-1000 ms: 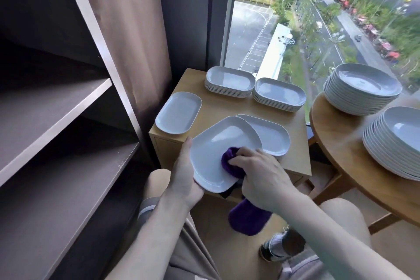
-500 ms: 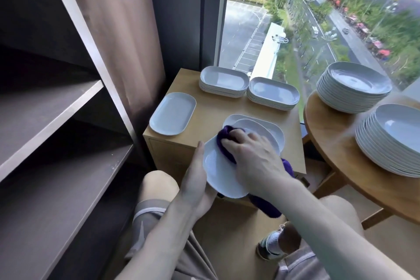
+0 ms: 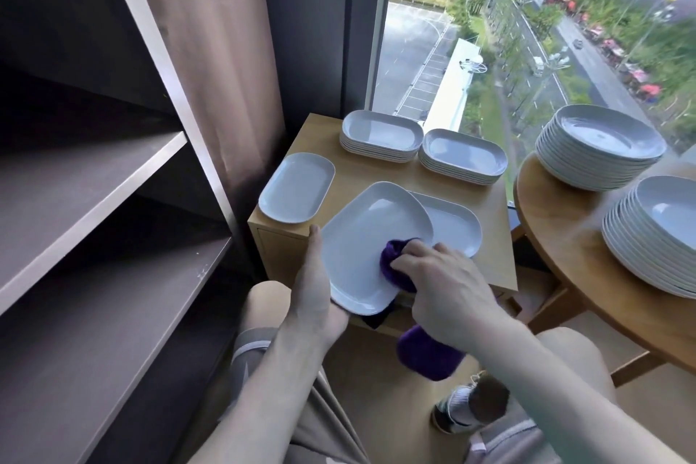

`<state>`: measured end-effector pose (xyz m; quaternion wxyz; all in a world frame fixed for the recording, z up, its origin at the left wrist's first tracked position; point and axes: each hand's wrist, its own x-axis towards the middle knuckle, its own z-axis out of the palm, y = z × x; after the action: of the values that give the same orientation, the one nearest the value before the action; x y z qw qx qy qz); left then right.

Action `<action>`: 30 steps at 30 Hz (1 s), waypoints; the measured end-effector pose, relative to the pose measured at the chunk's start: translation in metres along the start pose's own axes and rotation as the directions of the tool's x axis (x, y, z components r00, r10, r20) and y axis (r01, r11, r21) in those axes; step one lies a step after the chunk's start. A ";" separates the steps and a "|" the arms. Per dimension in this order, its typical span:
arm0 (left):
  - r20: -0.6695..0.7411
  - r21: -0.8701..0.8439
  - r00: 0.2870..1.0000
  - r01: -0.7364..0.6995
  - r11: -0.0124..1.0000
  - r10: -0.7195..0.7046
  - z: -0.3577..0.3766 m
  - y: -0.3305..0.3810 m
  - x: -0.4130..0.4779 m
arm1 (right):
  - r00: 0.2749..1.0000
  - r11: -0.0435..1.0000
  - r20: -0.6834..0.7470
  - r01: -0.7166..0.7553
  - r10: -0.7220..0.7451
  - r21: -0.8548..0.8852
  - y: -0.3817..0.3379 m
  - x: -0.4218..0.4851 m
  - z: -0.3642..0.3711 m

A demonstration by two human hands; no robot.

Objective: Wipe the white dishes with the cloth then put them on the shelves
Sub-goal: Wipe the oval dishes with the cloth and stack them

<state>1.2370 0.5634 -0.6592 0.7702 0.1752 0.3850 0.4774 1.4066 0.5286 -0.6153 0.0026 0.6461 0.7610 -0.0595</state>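
Over cabinet [image 3: 376,173] front edge, dish [image 3: 357,249] tilted, long axis up-right

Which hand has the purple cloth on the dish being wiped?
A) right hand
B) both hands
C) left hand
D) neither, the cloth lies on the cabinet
A: the right hand grips the purple cloth against the white dish, while the left hand only holds the dish's edge.

A single wide-angle camera sat on the person's head, facing forward and down, close above the left hand [image 3: 316,286] and right hand [image 3: 448,286] at the counter's [image 3: 497,249] near edge. Shelves [image 3: 94,181] filled its left side.
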 end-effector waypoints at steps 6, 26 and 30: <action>0.059 0.108 0.997 0.045 0.993 -0.052 0.007 -0.015 -0.008 | 0.987 0.987 -0.041 -0.160 0.159 -0.026 0.042 0.025 -0.010; -0.097 -0.032 0.993 0.066 0.997 -0.069 -0.001 -0.012 -0.004 | 0.964 0.962 0.071 0.246 -0.255 0.117 -0.024 -0.022 0.001; -0.085 0.031 0.994 0.066 0.997 -0.063 -0.002 -0.020 -0.003 | 0.982 0.976 0.037 0.179 -0.185 0.125 0.010 -0.018 0.008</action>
<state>1.2473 0.5513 -0.6719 0.7652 0.1554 0.4307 0.4525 1.4191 0.5121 -0.6223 -0.0235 0.5711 0.8116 -0.1211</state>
